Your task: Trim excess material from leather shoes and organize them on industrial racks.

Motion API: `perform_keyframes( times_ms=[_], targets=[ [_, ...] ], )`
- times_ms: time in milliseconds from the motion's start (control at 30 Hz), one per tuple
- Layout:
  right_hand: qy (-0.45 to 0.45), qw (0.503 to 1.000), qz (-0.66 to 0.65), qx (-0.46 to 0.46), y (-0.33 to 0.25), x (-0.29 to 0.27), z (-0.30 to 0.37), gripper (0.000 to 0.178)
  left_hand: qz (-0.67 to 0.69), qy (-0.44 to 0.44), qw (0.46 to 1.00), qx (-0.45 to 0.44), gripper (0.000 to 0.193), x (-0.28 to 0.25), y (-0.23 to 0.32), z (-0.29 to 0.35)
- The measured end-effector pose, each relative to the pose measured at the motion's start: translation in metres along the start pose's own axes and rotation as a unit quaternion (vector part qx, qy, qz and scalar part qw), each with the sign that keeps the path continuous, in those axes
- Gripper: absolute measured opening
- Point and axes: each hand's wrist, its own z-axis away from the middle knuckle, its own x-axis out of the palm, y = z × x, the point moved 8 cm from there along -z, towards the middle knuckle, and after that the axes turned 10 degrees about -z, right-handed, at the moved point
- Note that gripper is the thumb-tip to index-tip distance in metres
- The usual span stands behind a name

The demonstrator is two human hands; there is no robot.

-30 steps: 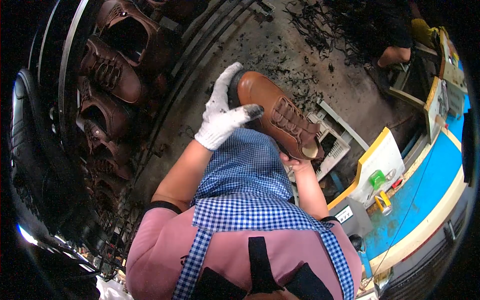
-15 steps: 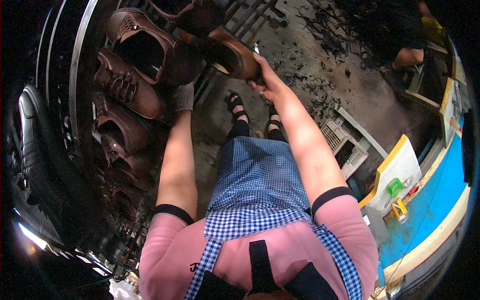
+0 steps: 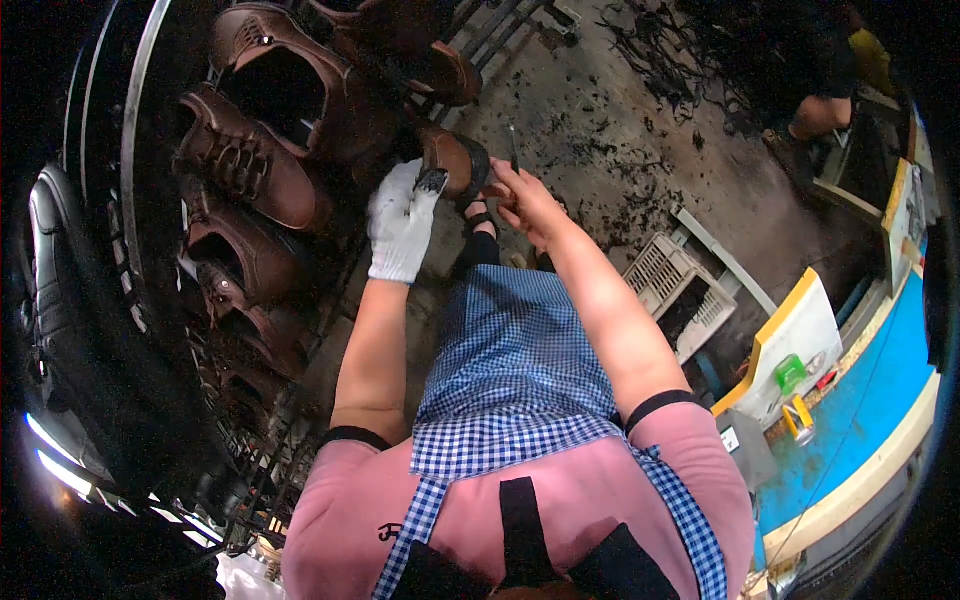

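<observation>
A brown leather shoe (image 3: 446,163) with a dark sole is held in front of me, partly covered by my fingers. My left hand (image 3: 402,222), in a white knit glove with a black-stained fingertip, is closed around the shoe. My bare right hand (image 3: 532,208) is beside the sole, fingers curled round a slim metal tool (image 3: 514,150) that points away from me. What kind of tool it is, I cannot make out. Whether my right fingers also touch the sole is unclear.
Brown lace-up shoes (image 3: 255,165) fill a metal rack at my left; a black shoe (image 3: 60,270) is farther left. Dark scraps (image 3: 650,150) litter the floor. A pale plastic crate (image 3: 672,285) and blue-topped bench (image 3: 850,430) are at right. Another person's arm (image 3: 820,115) shows far right.
The shoe has come nearer my body, away from the rack. My left hand has left the shadow by the rack and grips the shoe, which my right hand held earlier.
</observation>
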Motion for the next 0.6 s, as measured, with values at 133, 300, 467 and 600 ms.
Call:
perform_keyframes(
  times_ms=[133,300,467,600],
  targets=[
    [-0.030,0.999,-0.010,-0.045,-0.006,-0.006,0.058,0.040,0.043,-0.039,0.998,-0.035,0.030,-0.007,0.038,0.024],
    [-0.074,0.997,0.007,-0.016,-0.006,-0.015,0.104,0.046,0.208,-0.046,0.971,-0.111,0.032,0.011,0.041,0.048],
    [-0.044,0.998,-0.032,0.040,0.012,-0.052,0.124,0.053,0.242,-0.123,0.963,-0.006,0.042,0.036,0.073,0.086],
    [0.012,0.991,-0.109,0.082,0.064,-0.111,0.119,0.044,-0.090,-0.208,0.909,0.349,0.031,0.076,0.122,0.126]
  ],
)
